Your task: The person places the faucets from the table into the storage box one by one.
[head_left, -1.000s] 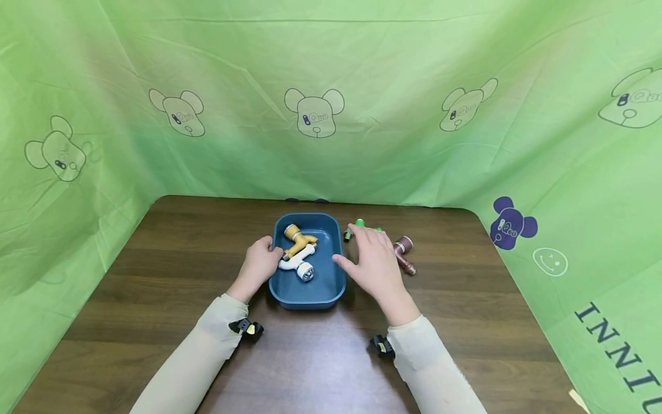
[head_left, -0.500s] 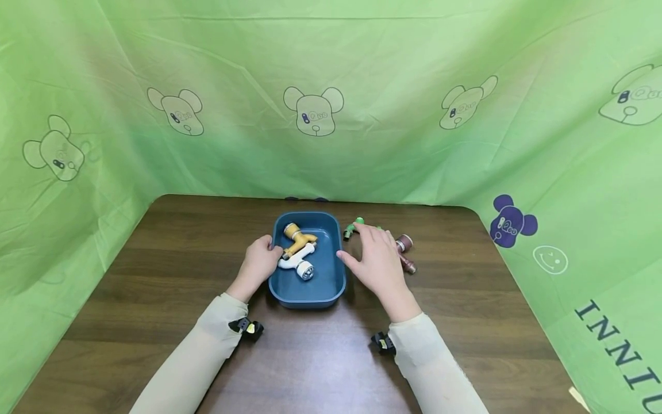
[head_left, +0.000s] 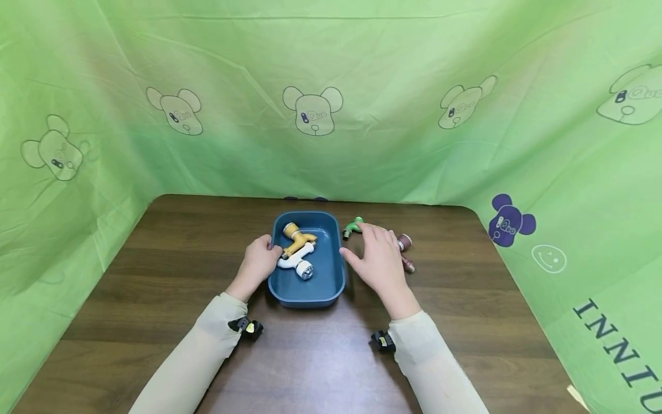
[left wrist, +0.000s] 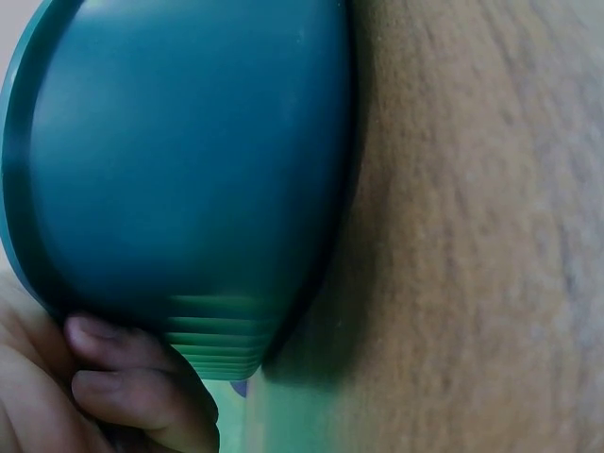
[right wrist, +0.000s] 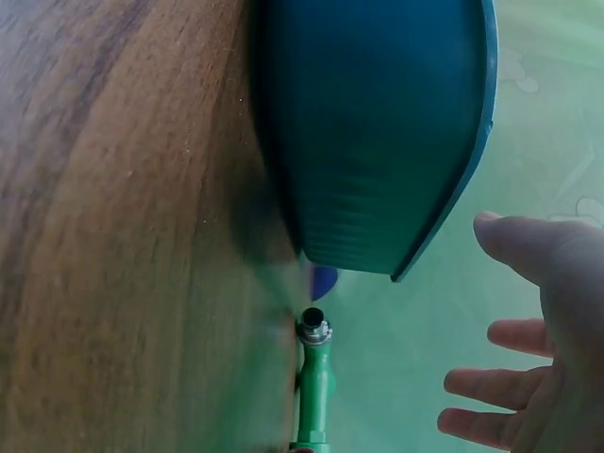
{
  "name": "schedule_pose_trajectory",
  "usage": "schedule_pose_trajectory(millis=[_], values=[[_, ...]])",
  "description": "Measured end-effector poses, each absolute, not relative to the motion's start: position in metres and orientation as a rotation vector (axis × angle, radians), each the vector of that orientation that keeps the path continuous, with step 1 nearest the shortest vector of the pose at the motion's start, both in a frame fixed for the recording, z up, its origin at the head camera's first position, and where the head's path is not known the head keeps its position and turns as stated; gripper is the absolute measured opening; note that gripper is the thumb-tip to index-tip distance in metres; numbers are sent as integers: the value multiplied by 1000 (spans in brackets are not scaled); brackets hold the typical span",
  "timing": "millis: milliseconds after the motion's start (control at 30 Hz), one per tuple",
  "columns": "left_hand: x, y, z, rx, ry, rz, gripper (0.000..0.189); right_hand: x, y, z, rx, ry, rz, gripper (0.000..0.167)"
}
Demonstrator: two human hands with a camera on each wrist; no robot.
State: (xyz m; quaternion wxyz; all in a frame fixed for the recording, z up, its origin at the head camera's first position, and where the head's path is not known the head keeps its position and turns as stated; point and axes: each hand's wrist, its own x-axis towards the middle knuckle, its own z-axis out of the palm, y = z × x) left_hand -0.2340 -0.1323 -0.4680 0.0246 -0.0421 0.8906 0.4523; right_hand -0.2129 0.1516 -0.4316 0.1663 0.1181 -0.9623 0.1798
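My left hand (head_left: pixel 260 261) grips the left rim of a blue plastic tub (head_left: pixel 331 287), thumb over the edge; in the left wrist view its curled fingers (left wrist: pixel 142 396) lie against the outer wall. Inside the tub, a yellow tap (head_left: pixel 300 244) and a white tap (head_left: pixel 296 261) lie side by side. My right hand (head_left: pixel 380 261) hovers just right of the tub with fingers spread, holding nothing. Beneath and beyond it lies a green tap (head_left: pixel 354 225), partly hidden by the fingers; the right wrist view shows its threaded end (right wrist: pixel 314 326).
A purple-brown tap (head_left: pixel 405 242) lies to the right of my right hand, partly covered by it. Everything stands on a dark wood table (head_left: pixel 196 247). A green printed cloth (head_left: pixel 315 167) hangs around its back and sides.
My right hand has drifted slightly right, away from the tub, uncovering more of the green tap and covering more of the purple-brown one. My left hand and the tub stay put.
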Motion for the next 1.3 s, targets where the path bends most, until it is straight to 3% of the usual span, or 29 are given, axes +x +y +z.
schedule_pose_trajectory(millis=[1300], values=[[-235, -133, -468, -135, 2745, 1406, 25, -241, 161, -437, 141, -2857, 448, 80]])
